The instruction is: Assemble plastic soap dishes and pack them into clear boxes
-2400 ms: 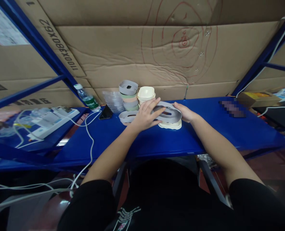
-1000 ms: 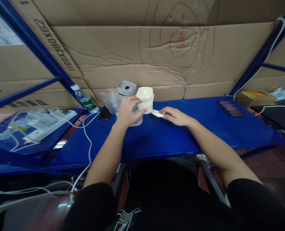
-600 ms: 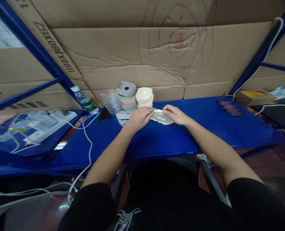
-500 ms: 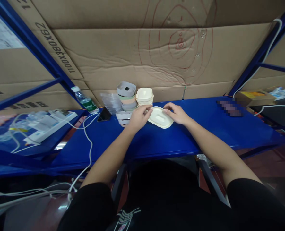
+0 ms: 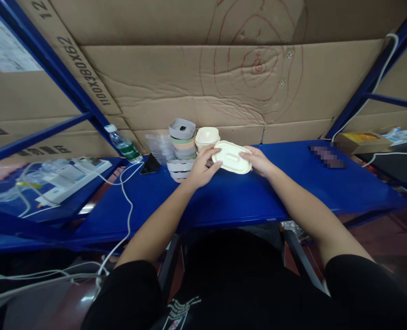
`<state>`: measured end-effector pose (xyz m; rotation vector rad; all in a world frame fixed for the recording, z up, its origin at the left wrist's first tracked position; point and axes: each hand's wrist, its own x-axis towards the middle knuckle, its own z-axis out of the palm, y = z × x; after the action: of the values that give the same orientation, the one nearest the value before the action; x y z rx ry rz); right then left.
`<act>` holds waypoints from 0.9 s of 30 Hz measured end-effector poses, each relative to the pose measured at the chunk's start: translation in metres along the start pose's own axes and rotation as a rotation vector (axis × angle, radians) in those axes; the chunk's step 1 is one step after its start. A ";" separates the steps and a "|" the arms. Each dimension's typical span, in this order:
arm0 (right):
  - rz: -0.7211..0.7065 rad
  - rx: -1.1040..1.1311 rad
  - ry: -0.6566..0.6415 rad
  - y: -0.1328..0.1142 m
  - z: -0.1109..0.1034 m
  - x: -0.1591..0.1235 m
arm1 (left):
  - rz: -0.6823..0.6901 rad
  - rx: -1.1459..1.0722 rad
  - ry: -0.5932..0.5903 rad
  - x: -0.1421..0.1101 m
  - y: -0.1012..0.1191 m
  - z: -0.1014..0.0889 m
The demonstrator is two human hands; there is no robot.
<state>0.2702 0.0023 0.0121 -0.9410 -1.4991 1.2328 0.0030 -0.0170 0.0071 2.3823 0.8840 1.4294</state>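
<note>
A cream oval lid (image 5: 231,157) is lifted off the blue table (image 5: 258,197) and tilted toward me. My left hand (image 5: 200,169) grips its left edge and my right hand (image 5: 258,161) grips its right edge, fingers closed on the rim. Just behind the lid stands a stack of cream bowls (image 5: 206,136). To its left is a stack of grey, green and pink lids (image 5: 182,137), with two grey pieces (image 5: 179,167) lying in front of it, close to my left hand.
A water bottle (image 5: 123,144), a black phone (image 5: 150,163) and a clear plastic bag (image 5: 161,145) lie at the back left. White cables (image 5: 126,201) trail over the left table edge. Cardboard sheets (image 5: 203,82) line the back. Boxes (image 5: 365,140) sit at the far right.
My left hand set the grey lid on the left pile, then came back. Both hands took the cream lid from the table, raised it and tilted it up.
</note>
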 end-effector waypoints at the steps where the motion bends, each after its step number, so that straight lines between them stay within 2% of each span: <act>1: 0.019 0.045 0.056 -0.003 -0.005 0.001 | 0.045 0.022 -0.066 0.000 0.005 -0.003; 2: 0.038 0.080 0.085 -0.006 -0.010 0.002 | 0.096 0.044 -0.123 0.000 0.010 -0.006; 4: 0.079 0.104 0.043 -0.012 -0.017 0.002 | 0.196 0.085 -0.195 0.001 0.019 -0.009; 7: 0.117 0.075 -0.106 -0.020 -0.019 -0.001 | 0.279 0.162 -0.188 0.004 0.030 -0.013; 9: 0.112 0.062 -0.145 -0.021 -0.018 -0.002 | 0.292 0.216 -0.161 0.006 0.034 -0.015; 14: 0.067 0.109 -0.037 -0.015 -0.022 0.004 | 0.331 0.297 -0.151 0.015 0.034 -0.022; 18: 0.143 0.217 0.066 -0.016 -0.025 0.007 | 0.183 0.478 -0.072 0.039 0.035 -0.023; 21: 0.247 0.287 0.117 -0.022 -0.019 0.004 | 0.052 0.614 -0.075 0.063 0.035 -0.020; 24: 0.287 0.309 0.101 -0.026 -0.012 0.000 | -0.042 0.692 -0.120 0.082 0.032 -0.015; 27: 0.293 0.297 0.070 -0.025 -0.008 -0.002 | -0.124 0.765 -0.138 0.090 0.025 -0.010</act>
<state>0.2780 -0.0024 0.0370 -1.0128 -1.1105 1.5655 0.0345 0.0155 0.0893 2.8053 1.7439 0.9602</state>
